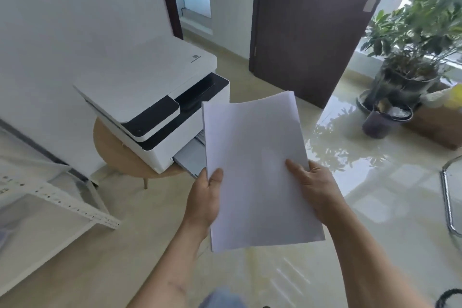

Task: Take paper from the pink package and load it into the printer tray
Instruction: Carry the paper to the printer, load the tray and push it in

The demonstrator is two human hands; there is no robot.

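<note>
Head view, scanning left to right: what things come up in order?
White metal rack → round wooden stool → printer → left hand → paper stack → right hand → small dark pot → chrome chair frame. The door and the plant sit farther back and are left out.

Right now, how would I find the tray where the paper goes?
Find the white printer on the round wooden stool by the wall. Low on its front, a pale tray sticks out, partly hidden behind the paper. It's the only part sticking out.
</note>
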